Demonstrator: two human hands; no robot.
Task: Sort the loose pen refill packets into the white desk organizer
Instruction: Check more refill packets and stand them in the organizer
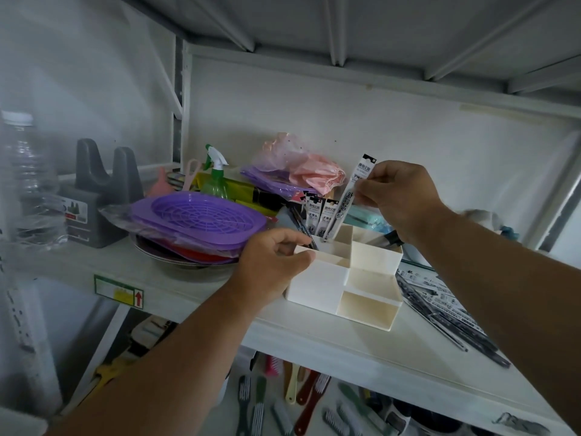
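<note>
The white desk organizer (317,287) stands on the shelf, with several open compartments. My left hand (270,262) grips its left rim, thumb over the top edge. My right hand (399,196) pinches a long refill packet (352,196), tilted, its lower end inside the back left compartment. Two more refill packets (320,217) stand upright in that same compartment. A heap of loose refill packets (446,309) lies flat on the shelf to the organizer's right.
Purple plastic trays (195,221) in wrap sit left of the organizer, over a metal dish. Behind them are a green spray bottle (215,177), a pink bag (301,165) and a grey holder (97,196). A clear bottle (28,174) is far left. Brushes (301,401) lie on the lower shelf.
</note>
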